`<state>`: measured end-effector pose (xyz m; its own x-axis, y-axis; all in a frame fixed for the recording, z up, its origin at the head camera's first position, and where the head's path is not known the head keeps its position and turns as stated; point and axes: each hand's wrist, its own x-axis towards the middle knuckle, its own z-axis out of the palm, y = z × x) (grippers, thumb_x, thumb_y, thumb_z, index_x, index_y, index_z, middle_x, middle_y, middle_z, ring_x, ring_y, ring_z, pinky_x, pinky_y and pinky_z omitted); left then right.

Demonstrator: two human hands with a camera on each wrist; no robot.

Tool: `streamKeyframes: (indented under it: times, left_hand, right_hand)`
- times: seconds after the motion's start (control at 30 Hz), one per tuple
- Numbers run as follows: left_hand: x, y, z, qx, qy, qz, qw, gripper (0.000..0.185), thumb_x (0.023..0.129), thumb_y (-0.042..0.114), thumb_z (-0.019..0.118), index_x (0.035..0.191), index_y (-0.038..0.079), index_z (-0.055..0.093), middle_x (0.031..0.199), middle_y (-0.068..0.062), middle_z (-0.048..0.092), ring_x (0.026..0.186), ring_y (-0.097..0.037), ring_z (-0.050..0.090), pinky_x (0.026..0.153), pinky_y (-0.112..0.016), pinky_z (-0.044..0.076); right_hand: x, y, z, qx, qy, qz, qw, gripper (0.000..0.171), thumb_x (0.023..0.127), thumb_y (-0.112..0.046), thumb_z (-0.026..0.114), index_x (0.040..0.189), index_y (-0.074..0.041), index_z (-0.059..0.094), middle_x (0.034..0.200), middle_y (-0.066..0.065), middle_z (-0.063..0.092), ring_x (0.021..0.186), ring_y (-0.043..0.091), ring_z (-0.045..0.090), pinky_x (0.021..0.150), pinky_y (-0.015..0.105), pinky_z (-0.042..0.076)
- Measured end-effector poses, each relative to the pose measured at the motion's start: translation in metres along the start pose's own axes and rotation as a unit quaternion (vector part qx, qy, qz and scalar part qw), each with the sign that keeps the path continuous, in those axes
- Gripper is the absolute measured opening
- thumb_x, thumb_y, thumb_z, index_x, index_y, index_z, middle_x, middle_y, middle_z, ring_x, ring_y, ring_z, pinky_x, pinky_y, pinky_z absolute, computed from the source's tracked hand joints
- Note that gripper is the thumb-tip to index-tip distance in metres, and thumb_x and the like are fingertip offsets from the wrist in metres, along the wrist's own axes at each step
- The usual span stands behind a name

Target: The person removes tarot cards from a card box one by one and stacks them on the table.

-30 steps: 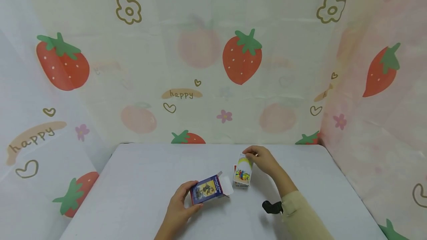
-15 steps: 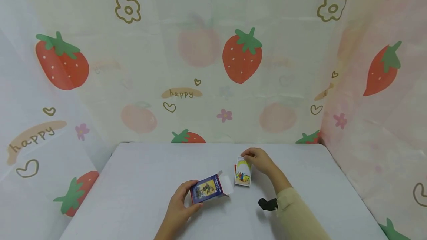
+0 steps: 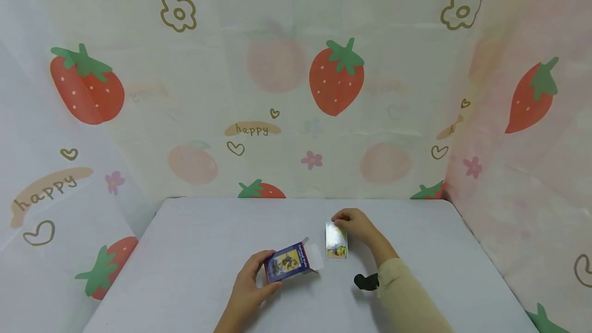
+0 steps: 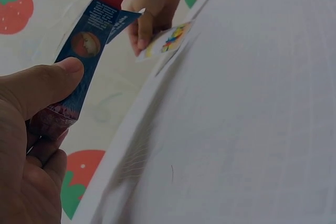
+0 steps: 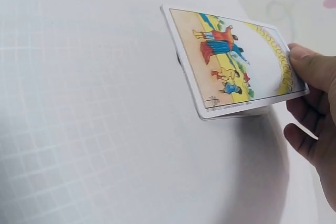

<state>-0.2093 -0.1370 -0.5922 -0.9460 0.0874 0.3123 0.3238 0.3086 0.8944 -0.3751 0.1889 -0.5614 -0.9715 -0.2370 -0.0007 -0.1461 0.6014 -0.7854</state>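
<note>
My left hand (image 3: pixel 247 287) grips the blue card box (image 3: pixel 287 262) at 6 o'clock on the white table (image 3: pixel 203 251), thumb on the printed face, fingers curled under; its white flap (image 3: pixel 316 257) hangs open toward 3 o'clock. Box and hand haven't moved over the last second.

My right hand (image 3: pixel 356 225) pinches the far end of the card deck (image 3: pixel 336 240), thumb on top, fingers under. The deck sits just right of the box flap, apart from it. A second ago the deck was tipped up on its near edge with the picture facing me; half a second ago it was lower; now it lies nearly flat, glare washing out the top card. In the right wrist view the held end (image 5: pixel 236 61) is still a bit off the table. The wrist has slid slightly toward 9 o'clock.
</note>
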Motion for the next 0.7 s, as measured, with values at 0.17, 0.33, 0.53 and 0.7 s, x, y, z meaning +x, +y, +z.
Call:
streamKeyframes:
  times: [0.17, 0.33, 0.53, 0.7]
  left_hand:
    - [0.0, -0.002, 0.0, 0.001, -0.003, 0.016, 0.9999, 0.078, 0.07, 0.003, 0.092, 0.139, 0.021, 0.058, 0.14, 0.003, 0.059, 0.138, -0.024, 0.051, 0.12, -0.018, 0.035]
    - [0.001, -0.001, -0.001, 0.005, -0.005, 0.013, 0.9999, 0.078, 0.071, 0.003, 0.092, 0.14, 0.014, 0.058, 0.14, 0.004, 0.059, 0.139, -0.023, 0.051, 0.12, -0.019, 0.035]
    - [0.001, 0.0, -0.001, 0.009, -0.003, 0.004, 0.9999, 0.078, 0.07, 0.002, 0.092, 0.139, 0.018, 0.059, 0.141, 0.005, 0.059, 0.139, -0.023, 0.051, 0.121, -0.024, 0.035]
    - [0.001, -0.001, -0.001, 0.002, -0.002, 0.002, 1.0, 0.078, 0.07, 0.003, 0.092, 0.137, 0.024, 0.059, 0.141, 0.004, 0.059, 0.14, -0.022, 0.05, 0.122, -0.023, 0.034]
  right_hand:
    - [0.001, 0.003, 0.004, 0.003, 0.0, -0.003, 1.0, 0.01, 0.099, -0.015, 0.068, 0.104, -0.011, 0.075, 0.101, 0.0, 0.072, 0.094, 0.016, 0.062, 0.086, 0.035, 0.058]
    - [0.005, 0.008, 0.008, 0.005, 0.005, -0.001, 1.0, 0.009, 0.098, -0.016, 0.069, 0.104, -0.012, 0.075, 0.1, -0.001, 0.072, 0.094, 0.016, 0.063, 0.086, 0.036, 0.058]
    - [0.008, 0.01, 0.013, -0.007, 0.009, 0.006, 1.0, 0.009, 0.099, -0.017, 0.068, 0.103, -0.013, 0.075, 0.102, 0.0, 0.072, 0.096, 0.016, 0.062, 0.091, 0.039, 0.057]
    - [0.007, 0.009, 0.016, -0.006, 0.007, 0.026, 1.0, 0.009, 0.099, -0.017, 0.068, 0.103, -0.014, 0.075, 0.102, 0.0, 0.071, 0.095, 0.017, 0.06, 0.091, 0.038, 0.056]
